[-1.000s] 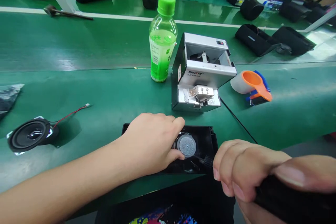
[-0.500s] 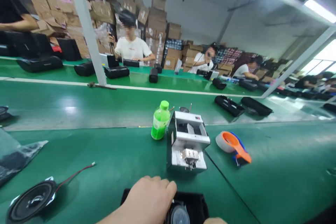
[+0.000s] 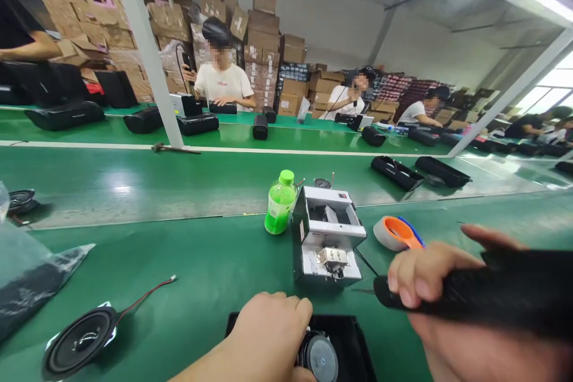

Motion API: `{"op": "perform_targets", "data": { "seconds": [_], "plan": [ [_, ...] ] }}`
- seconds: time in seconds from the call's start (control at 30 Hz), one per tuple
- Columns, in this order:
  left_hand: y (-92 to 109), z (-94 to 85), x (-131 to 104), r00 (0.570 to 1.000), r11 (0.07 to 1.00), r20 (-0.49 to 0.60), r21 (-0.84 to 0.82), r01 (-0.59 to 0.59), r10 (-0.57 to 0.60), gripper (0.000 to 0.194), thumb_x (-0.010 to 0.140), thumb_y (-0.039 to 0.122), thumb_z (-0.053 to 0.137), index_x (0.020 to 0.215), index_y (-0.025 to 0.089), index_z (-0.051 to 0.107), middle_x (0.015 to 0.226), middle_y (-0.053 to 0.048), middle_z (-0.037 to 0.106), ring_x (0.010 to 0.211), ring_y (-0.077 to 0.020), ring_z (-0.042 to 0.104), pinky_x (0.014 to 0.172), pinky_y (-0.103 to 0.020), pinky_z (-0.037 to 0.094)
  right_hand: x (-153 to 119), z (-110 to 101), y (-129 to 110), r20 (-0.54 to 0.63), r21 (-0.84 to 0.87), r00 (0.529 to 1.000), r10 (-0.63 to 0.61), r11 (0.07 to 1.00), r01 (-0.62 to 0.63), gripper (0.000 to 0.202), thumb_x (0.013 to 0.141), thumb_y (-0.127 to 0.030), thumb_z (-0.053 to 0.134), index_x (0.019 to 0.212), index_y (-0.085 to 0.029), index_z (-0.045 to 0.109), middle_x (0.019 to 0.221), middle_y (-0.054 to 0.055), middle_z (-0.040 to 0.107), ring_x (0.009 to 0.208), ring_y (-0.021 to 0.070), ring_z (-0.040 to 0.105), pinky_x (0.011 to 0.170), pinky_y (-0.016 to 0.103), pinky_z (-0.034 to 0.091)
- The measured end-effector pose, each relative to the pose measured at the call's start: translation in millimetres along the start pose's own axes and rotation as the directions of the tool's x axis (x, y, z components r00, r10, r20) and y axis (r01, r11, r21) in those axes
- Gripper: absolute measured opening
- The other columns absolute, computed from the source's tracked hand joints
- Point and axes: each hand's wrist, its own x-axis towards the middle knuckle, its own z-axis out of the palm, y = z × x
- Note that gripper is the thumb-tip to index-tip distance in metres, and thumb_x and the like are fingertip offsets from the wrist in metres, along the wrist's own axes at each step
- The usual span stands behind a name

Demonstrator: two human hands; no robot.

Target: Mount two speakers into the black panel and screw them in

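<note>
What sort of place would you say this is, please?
Probably a factory workshop: co-workers are at work beyond a long green worktop, a loose speaker lies on it, and cartons are piled behind.

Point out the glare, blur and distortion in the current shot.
Head view: glare on the green surface toward the left, and a bright strip light at top right; head view: the black tool in the right hand blurs toward the right edge; head view: the white posts lean apart upward, probably lens distortion.
</note>
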Motion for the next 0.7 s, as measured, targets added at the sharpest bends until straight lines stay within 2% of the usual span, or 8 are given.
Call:
{"op": "perform_targets", "data": {
  "seconds": [0.07,0.13,0.3,0.43,0.57,0.7],
  "plan": [
    [2,-2.8,-4,1.0,1.0,0.004,-0.02,-0.004,0.004,0.072,0.071,0.066,0.098,0.119,0.02,0.07,0.119,-0.013,0.08,0.113,-0.043,0.077,0.101,-0.056,0.063,17,13,0,0.093,-0.002,0.996,0.01,1.0,-0.01,0.08,0.086,-0.101,0.05,0.13,-0.039,0.075,0.062,-0.001,0.064,0.049,0.021,0.056,0.049,0.038,0.051],
    [2,-4.4,-6,1.0,0.999,-0.002,-0.04,-0.012,0.012,0.072,0.071,0.068,0.098,0.117,0.02,0.07,0.118,-0.012,0.08,0.112,-0.0422,0.077,0.101,-0.056,0.063,26,23,4,0.183,0.032,0.982,0.042,0.998,-0.048,0.086,0.083,-0.106,0.039,0.126,-0.041,0.076,0.064,-0.001,0.068,0.051,0.0205,0.059,0.05,0.037,0.055],
    [0,-3.6,-5,0.999,0.998,-0.022,-0.052,-0.038,0.037,0.071,0.073,0.07,0.096,0.116,0.02,0.07,0.117,-0.012,0.08,0.11,-0.0407,0.077,0.1,-0.055,0.064,25,36,23,0.198,0.032,0.98,0.016,0.999,-0.023,0.086,0.079,-0.106,0.046,0.111,-0.032,0.076,0.061,-0.002,0.068,0.047,0.0184,0.059,0.046,0.032,0.053],
    [0,-1.2,-3,0.998,0.998,-0.029,-0.039,-0.049,0.048,0.073,0.072,0.072,0.095,0.116,0.02,0.069,0.115,-0.012,0.08,0.108,-0.0409,0.077,0.097,-0.054,0.064,23,43,32,0.235,0.03,0.972,0.019,0.999,-0.026,0.086,0.078,-0.106,0.048,0.105,-0.029,0.074,0.058,-0.004,0.066,0.042,0.0168,0.056,0.041,0.03,0.05],
    [2,-1.9,-7,0.998,0.998,-0.037,-0.027,-0.052,0.051,0.07,0.074,0.072,0.094,0.115,0.02,0.069,0.113,-0.011,0.08,0.106,-0.0403,0.078,0.095,-0.054,0.064,26,45,36,0.211,-0.003,0.971,0.11,0.994,-0.112,0.087,0.079,-0.106,0.049,0.109,-0.028,0.071,0.058,-0.004,0.065,0.042,0.0166,0.056,0.041,0.03,0.05],
    [1,-12.4,-17,0.996,0.999,-0.071,0.022,-0.044,0.045,0.065,0.078,0.069,0.092,0.113,0.019,0.07,0.111,-0.011,0.08,0.106,-0.0403,0.078,0.093,-0.054,0.063,25,36,36,0.21,-0.015,0.955,0.209,0.977,-0.211,0.084,0.085,-0.102,0.05,0.121,-0.028,0.068,0.06,-0.004,0.064,0.041,0.0184,0.055,0.04,0.033,0.048]
  ]
}}
